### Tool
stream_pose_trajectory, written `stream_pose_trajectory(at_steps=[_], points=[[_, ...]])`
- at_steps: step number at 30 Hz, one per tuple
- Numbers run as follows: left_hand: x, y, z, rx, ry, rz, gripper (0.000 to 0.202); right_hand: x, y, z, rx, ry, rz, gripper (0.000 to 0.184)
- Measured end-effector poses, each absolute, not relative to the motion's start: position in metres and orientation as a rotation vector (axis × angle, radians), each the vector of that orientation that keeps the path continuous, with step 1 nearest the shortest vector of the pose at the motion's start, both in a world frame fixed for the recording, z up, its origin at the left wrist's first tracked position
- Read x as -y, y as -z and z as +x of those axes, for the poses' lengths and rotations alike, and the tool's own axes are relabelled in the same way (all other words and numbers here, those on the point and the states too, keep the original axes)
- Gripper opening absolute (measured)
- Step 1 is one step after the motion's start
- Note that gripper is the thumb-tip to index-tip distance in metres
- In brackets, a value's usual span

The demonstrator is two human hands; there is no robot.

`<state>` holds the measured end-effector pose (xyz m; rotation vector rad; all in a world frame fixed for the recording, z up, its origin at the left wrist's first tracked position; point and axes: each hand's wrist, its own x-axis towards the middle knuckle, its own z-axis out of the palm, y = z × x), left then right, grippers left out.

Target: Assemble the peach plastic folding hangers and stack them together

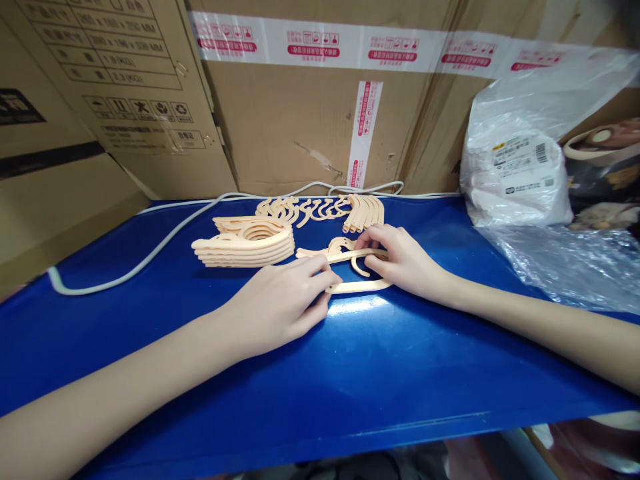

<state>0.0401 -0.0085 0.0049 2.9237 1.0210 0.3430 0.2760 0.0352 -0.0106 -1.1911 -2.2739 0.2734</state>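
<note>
A peach plastic hanger [350,257] lies flat on the blue table [320,373] between my hands. My left hand [280,300] pinches its left end with curled fingers. At the right end, my right hand [400,257] grips the hanger near its hook. Behind the left hand sits a stack of assembled peach hangers [247,241]. Farther back lie a row of loose hook pieces [305,209] and a bundle of curved arm pieces [365,212].
Cardboard boxes [300,100] with red-and-white tape wall off the back and left. A white cable [150,250] curves across the table's left side. A white plastic bag [520,167] and clear wrapping [575,267] fill the right.
</note>
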Motion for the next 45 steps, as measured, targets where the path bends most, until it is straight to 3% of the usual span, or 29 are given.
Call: stream_pose_trajectory(at_steps=[19,25,32,41,45], points=[[0.009,-0.008,0.039,-1.035,-0.322,2.944,0.027,-0.034,0.011,0.277,2.324,-0.111,-1.252,0.013],[0.006,-0.018,0.037,-1.053,-0.425,3.018,0.029,-0.029,-0.015,0.279,2.431,0.023,-0.968,0.012],[-0.015,-0.031,0.047,-1.168,-0.512,3.166,0.031,0.005,-0.019,0.263,2.667,0.403,-0.887,0.032],[-0.052,-0.031,0.074,-1.098,0.070,3.326,0.024,0.000,0.000,0.264,2.738,0.574,-0.710,0.030],[-0.063,-0.032,0.084,-1.159,0.145,3.308,0.023,-0.001,-0.002,0.267,2.793,0.512,-0.615,0.031]])
